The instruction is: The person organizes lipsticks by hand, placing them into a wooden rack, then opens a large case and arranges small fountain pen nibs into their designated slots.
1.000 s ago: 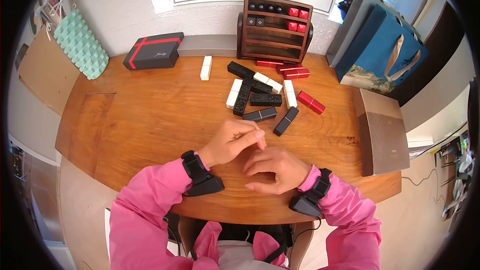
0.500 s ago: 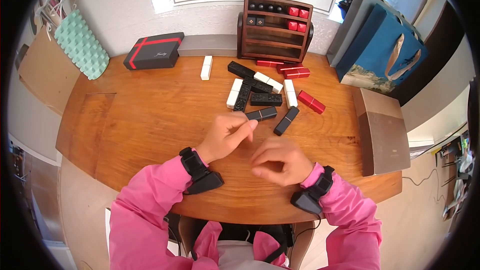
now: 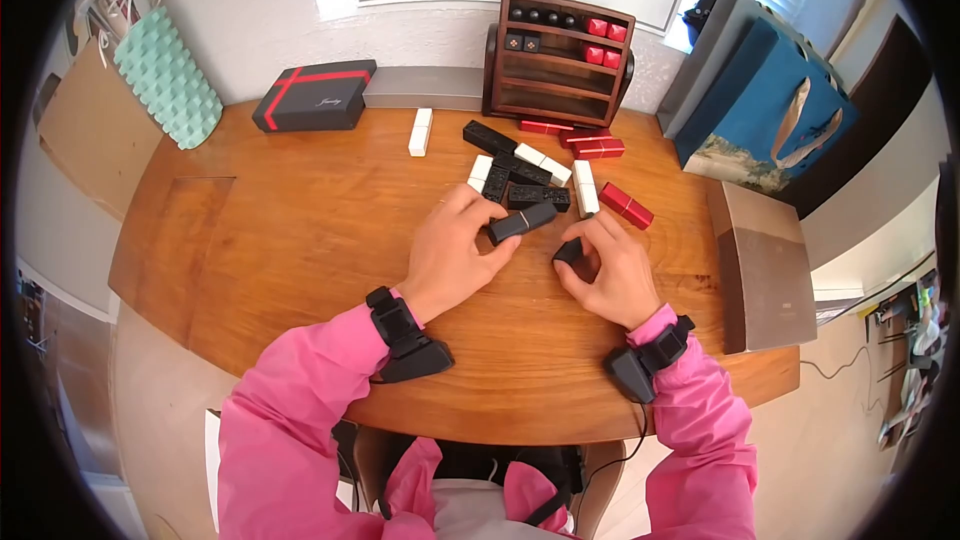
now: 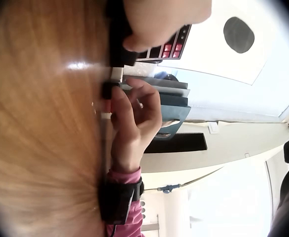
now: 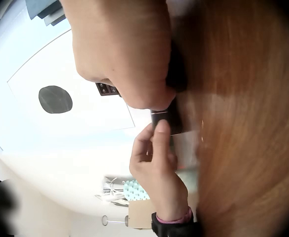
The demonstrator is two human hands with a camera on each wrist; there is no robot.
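Note:
In the head view, my left hand (image 3: 447, 248) pinches a black lipstick tube (image 3: 523, 224) with a thin metallic band, thumb in front and fingers behind. My right hand (image 3: 618, 272) curls its thumb and fingers about a second black lipstick tube (image 3: 567, 251), mostly hidden by the fingers. Just beyond the hands lies a loose group: textured black tubes (image 3: 538, 198), white tubes (image 3: 585, 188) and red tubes (image 3: 626, 206). The left wrist view shows the right hand (image 4: 134, 121) low over the table; in the right wrist view the left hand (image 5: 159, 165) has its thumb against its tube.
Behind the tubes stands a wooden tiered rack (image 3: 555, 83) holding black and red pieces. A black gift box (image 3: 315, 98) with red ribbon sits back left, a lone white tube (image 3: 420, 132) in front of it. On the right are a blue paper bag (image 3: 765, 90) and a brown box (image 3: 765, 270).
Both hands have moved forward from near the table's front and spread apart. Each has taken hold of one of the two nearest black lipstick tubes. The head view has shifted slightly.

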